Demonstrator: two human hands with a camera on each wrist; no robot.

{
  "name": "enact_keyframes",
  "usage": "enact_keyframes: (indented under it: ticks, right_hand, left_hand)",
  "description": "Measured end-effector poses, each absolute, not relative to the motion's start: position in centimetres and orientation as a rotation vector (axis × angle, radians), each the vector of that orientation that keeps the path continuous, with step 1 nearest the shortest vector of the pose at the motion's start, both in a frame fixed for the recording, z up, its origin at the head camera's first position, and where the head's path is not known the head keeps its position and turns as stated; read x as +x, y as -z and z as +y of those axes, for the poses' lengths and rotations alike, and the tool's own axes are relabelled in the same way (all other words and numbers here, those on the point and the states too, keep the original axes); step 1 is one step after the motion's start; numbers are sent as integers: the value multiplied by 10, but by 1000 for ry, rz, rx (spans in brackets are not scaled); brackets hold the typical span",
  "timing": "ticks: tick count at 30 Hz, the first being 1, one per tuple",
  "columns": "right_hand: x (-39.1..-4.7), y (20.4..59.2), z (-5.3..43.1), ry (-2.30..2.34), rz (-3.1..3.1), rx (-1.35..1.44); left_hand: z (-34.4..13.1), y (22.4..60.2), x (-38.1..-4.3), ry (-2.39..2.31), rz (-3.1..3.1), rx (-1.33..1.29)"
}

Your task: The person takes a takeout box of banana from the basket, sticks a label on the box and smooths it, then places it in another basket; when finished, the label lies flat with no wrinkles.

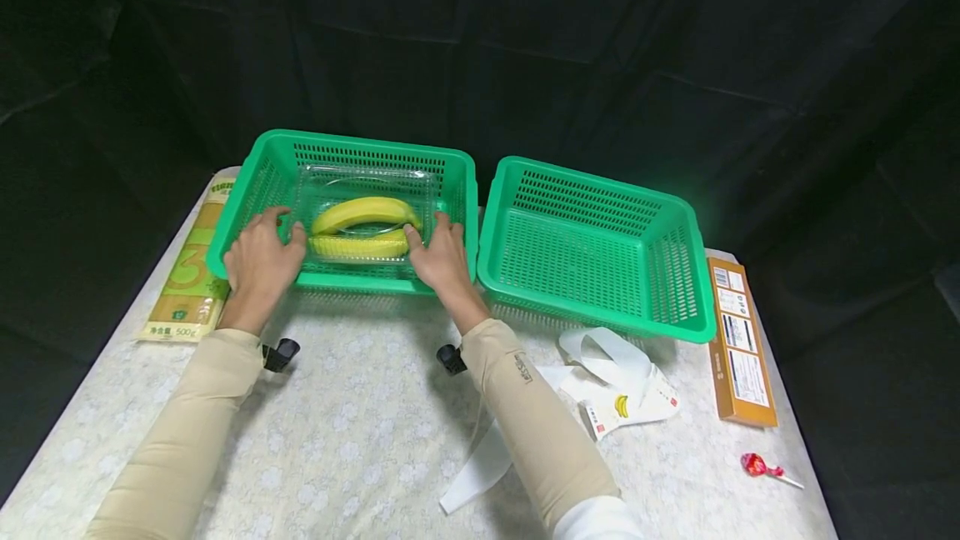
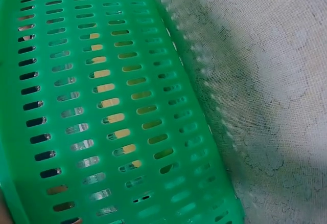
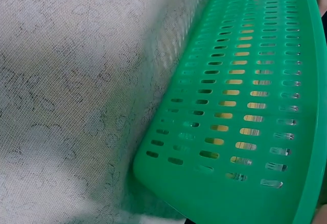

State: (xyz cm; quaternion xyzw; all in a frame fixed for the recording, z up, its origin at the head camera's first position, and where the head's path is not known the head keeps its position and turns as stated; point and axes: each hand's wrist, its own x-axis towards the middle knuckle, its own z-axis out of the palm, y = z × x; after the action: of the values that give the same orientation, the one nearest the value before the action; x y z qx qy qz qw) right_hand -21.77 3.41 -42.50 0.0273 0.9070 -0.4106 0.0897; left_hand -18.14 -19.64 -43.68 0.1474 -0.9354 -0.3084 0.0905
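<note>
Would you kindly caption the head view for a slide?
Left hand and right hand flank a clear plastic container of yellow bananas inside a slotted green plastic basket.

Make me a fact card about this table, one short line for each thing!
Left hand: at the left edge of the clear box; grip unclear
Right hand: holding the clear box's right side
Fruit: two bananas inside the clear box
Clear box: in the left basket
Right basket: green
Lollipop: red, on the table

Soft shadows, mild wrist-view blur.
</note>
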Motion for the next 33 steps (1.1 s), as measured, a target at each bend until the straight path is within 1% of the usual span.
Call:
enact_keyframes:
  ticks: [13,21,33]
  right_hand:
    - [-219,423,32,1172,2713,23]
    - [-218,423,38,1239,2700,-6]
    - [-205,418,47,1360,2729,-65]
  left_hand:
    - [-201,433,-180,904,-2820,441]
    - [-199,435,-179,887,-2819,410]
    - [-196,439,-168,909,-2668,335]
